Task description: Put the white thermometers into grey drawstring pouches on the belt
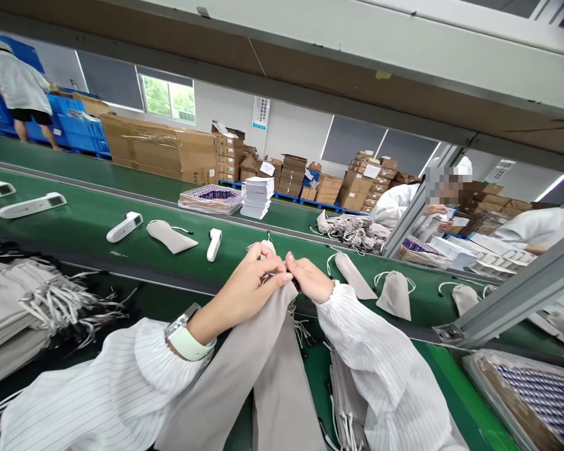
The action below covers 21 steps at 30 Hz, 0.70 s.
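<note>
My left hand (pixel 251 285), with a pale watch strap on its wrist, is closed on the top end of a long grey drawstring pouch (pixel 258 351). Close against it, my right hand (pixel 310 279) has its thumb up and its fingers curled at the same end. A small dark piece shows between the hands; the fingers partly hide it. Below, another length of grey cloth (pixel 284 388) hangs down. Just beyond my fingers, a grey pouch lies on the green belt (pixel 183 275), mostly hidden. A white handheld device (pixel 214 244) with a small screen lies left of it.
More white devices (pixel 125 227) and filled pouches (pixel 395 294) lie along the belt. Stacked pouches with white cords (pixel 32 307) are at left, others under my right sleeve. A metal post (pixel 507 294) and a tray (pixel 521 394) stand at right. Co-workers sit across the belt.
</note>
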Motion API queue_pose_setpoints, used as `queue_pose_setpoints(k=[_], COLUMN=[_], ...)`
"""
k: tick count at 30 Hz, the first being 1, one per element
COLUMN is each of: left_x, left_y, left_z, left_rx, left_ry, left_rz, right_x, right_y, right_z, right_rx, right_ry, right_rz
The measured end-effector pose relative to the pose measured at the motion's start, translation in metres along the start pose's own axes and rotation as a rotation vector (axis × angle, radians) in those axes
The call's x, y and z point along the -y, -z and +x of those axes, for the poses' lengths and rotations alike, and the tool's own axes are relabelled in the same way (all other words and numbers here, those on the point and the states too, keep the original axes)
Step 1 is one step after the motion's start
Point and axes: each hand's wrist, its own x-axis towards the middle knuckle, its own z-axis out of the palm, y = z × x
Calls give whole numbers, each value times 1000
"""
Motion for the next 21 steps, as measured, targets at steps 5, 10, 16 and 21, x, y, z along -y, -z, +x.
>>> queue_pose_setpoints(k=[5,10,16,21], left_x=[1,4,3,-27], left_y=[-7,-6,11,22], left_z=[-1,0,0,-15], left_rx=[-92,-196,-95,370], left_ry=[12,21,193,323], left_rz=[-51,-29,153,46], right_x=[-3,7,-10,-44], right_y=[-16,-19,-1,61], right_z=[5,-1,-1,5], right_rx=[-508,-457,-432,-963], right_ry=[-2,-39,28,223], right_rz=[403,384,39,-423])
